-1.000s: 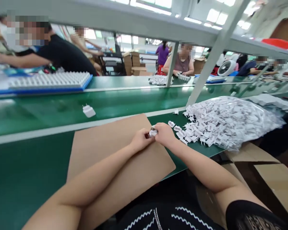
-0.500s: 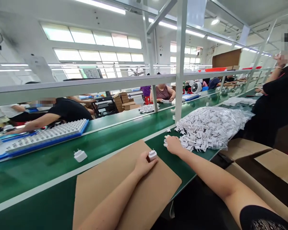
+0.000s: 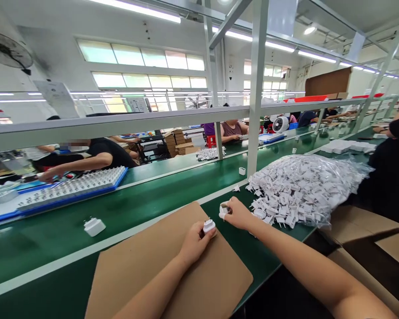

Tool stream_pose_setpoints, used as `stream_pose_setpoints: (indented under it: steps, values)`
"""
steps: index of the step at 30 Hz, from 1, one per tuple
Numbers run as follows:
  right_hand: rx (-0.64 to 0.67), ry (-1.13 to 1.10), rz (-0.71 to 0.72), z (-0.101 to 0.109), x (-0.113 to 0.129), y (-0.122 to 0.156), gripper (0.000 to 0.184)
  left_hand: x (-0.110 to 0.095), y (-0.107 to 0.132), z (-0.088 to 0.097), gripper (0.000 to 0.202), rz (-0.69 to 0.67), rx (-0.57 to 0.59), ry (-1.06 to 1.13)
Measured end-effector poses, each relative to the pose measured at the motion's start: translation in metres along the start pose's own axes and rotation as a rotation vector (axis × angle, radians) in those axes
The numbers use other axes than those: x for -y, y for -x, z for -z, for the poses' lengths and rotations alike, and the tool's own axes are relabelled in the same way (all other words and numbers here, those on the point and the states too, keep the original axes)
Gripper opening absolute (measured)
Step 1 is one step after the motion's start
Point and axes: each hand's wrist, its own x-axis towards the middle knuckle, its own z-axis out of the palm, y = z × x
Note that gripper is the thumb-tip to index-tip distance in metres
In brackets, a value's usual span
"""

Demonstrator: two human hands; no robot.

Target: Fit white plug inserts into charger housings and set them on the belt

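My left hand (image 3: 193, 240) rests on a brown cardboard sheet (image 3: 146, 266) and is closed on a small white plug adapter (image 3: 209, 225) with its two prongs pointing up. My right hand (image 3: 236, 214) sits just to the right on the green bench, pinching a small white plug part (image 3: 223, 210) at its fingertips. It is right beside the near edge of a big heap of white plug parts (image 3: 302, 188) lying in clear plastic.
A finished white adapter (image 3: 93, 226) lies on the green conveyor belt (image 3: 146, 199). A blue tray of white parts (image 3: 69, 188) lies beyond it, where other people work. White frame posts (image 3: 256, 88) rise ahead. Cardboard boxes (image 3: 379, 239) stand at the right.
The view has lifted from the bench to the hall. My hands, joined on one adapter a second ago, have parted: the left keeps the adapter, the right has taken a part from the heap.
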Motion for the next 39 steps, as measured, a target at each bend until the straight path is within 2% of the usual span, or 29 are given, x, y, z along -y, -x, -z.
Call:
stream_pose_setpoints:
  steps: [2, 4, 7, 8, 10, 13, 15, 17, 20, 23, 28, 31, 33, 36, 38, 39]
  values:
    - [0.027, -0.104, 0.055, -0.003, 0.004, -0.002, 0.029, 0.001, 0.001, -0.001, 0.032, 0.027, -0.023, 0.042]
    - [0.048, -0.195, 0.109, -0.008, 0.003, -0.002, 0.028, 0.000, 0.004, -0.003, 0.035, 0.029, -0.051, 0.054]
    - [0.103, -0.336, 0.128, -0.013, -0.010, -0.002, 0.052, -0.006, 0.003, -0.005, 0.032, -0.001, -0.054, 0.003]
    - [0.134, -0.319, 0.123, -0.014, -0.017, -0.004, 0.053, -0.006, -0.001, -0.004, 0.033, -0.003, -0.044, -0.011]
    - [0.151, -0.160, 0.108, -0.015, -0.034, -0.011, 0.043, -0.004, -0.013, 0.003, 0.032, 0.023, -0.020, -0.039]
    - [0.122, -0.027, 0.187, -0.016, -0.053, -0.022, 0.034, 0.006, -0.045, 0.024, 0.023, 0.062, -0.021, -0.119]
    - [0.134, 0.024, 0.222, -0.016, -0.059, -0.022, 0.035, 0.015, -0.075, 0.040, 0.018, 0.105, -0.096, -0.207]
    - [0.167, 0.110, 0.215, -0.015, -0.058, -0.018, 0.036, 0.025, -0.109, 0.055, 0.019, 0.267, -0.181, -0.300]
    - [0.146, 0.250, 0.241, -0.015, -0.051, -0.011, 0.033, 0.042, -0.154, 0.071, 0.027, 0.415, -0.283, -0.344]
    - [0.106, 0.276, 0.346, -0.019, -0.051, -0.009, 0.031, 0.058, -0.180, 0.079, 0.032, 0.496, -0.334, -0.363]
    - [0.138, 0.218, 0.486, -0.027, -0.055, -0.011, 0.025, 0.079, -0.181, 0.080, 0.038, 0.590, -0.355, -0.360]
    - [0.197, 0.240, 0.458, -0.028, -0.048, -0.008, 0.030, 0.086, -0.173, 0.083, 0.047, 0.612, -0.371, -0.337]
    - [0.240, 0.237, 0.428, -0.028, -0.042, -0.005, 0.039, 0.087, -0.168, 0.086, 0.061, 0.627, -0.399, -0.328]
    - [0.266, 0.233, 0.410, -0.027, -0.038, -0.003, 0.040, 0.080, -0.163, 0.086, 0.092, 0.668, -0.510, -0.354]
    - [0.247, 0.233, 0.418, -0.027, -0.039, -0.002, 0.034, 0.073, -0.160, 0.080, 0.096, 0.625, -0.629, -0.401]
    - [0.228, 0.222, 0.434, -0.028, -0.040, -0.001, 0.031, 0.069, -0.158, 0.076, 0.091, 0.550, -0.689, -0.430]
